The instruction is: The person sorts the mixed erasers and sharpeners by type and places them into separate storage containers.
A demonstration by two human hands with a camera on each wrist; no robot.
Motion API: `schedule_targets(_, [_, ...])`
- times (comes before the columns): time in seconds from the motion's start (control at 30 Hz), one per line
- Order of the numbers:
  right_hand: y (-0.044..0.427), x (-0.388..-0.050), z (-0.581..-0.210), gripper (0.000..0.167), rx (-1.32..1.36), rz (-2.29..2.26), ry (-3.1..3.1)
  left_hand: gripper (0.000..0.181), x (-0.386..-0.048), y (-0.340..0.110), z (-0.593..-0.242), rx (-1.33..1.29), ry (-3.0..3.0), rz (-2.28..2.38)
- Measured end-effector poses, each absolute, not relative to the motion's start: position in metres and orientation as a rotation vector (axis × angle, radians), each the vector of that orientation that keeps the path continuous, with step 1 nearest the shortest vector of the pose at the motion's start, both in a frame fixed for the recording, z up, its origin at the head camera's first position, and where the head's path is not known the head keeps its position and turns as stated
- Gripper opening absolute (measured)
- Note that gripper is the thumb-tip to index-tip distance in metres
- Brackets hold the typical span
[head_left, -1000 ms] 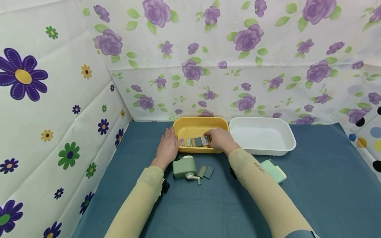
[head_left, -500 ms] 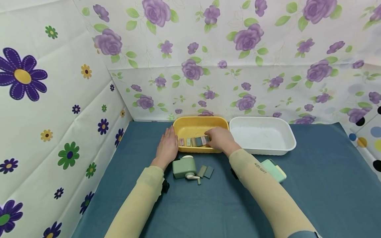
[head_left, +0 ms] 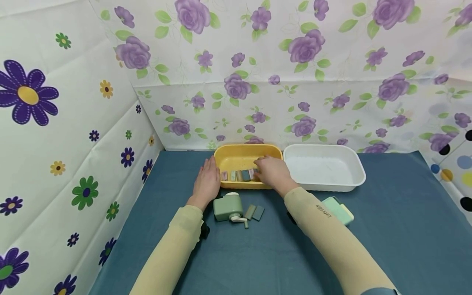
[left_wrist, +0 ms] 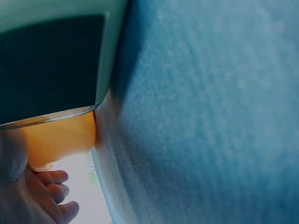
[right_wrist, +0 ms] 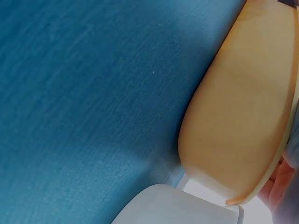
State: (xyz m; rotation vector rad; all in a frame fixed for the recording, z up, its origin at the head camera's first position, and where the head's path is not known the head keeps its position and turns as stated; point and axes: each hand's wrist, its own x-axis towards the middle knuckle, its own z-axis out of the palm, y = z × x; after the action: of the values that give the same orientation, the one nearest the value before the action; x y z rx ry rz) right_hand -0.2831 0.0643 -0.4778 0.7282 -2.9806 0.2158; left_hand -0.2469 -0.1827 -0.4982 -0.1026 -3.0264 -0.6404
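In the head view, my left hand (head_left: 207,180) lies with straight fingers along the left outer wall of a yellow tray (head_left: 245,150). Inside, near the front wall, small rectangular blocks (head_left: 246,175) in pink, white, tan and blue-grey form a row. My right hand (head_left: 273,172) reaches over the tray's front right, its curled fingers at a dark block (head_left: 256,173) ending that row; the fingertips are partly hidden. Below the left hand sits a green box-shaped device with a white crank (head_left: 228,207). In the right wrist view, the yellow tray's outer wall (right_wrist: 238,107) covers most of the hand.
A white tray (head_left: 324,151) adjoins the yellow one on the right. Two flat blocks, one olive (head_left: 250,212) and one blue-grey (head_left: 259,213), lie beside the device. A mint-green case (head_left: 338,210) sits partly behind the right forearm. Flowered cloth walls (head_left: 236,110) border the blue table (head_left: 239,258).
The right hand's fingers shift very slightly at the end of the row of blocks. The left hand stays against the yellow tray, and the other things keep their places.
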Motion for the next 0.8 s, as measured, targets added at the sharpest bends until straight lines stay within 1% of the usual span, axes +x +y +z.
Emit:
schedule_targets(0.13, [0.064,-0.281,-0.479,0.039,0.732,0.212,-2.912,0.058,-0.246,-0.184,-0.498,-0.106,-3.024,-0.649])
schedule_targets(0.37, [0.068,-0.277,-0.478,0.034,0.734,0.171,-2.799,0.058,-0.247,-0.183,-0.499,-0.107,-3.021,-0.66])
schedule_targets(0.53, [0.071,-0.272,-0.477,0.038,0.723,0.18,-2.786,0.059,-0.246,-0.183,-0.5,-0.102,-3.024,-0.659])
schedule_targets(0.8, [0.068,-0.254,-0.469,0.047,0.747,0.285,-2.839,0.059,-0.248,-0.183,-0.499,-0.102,-3.03,-0.646])
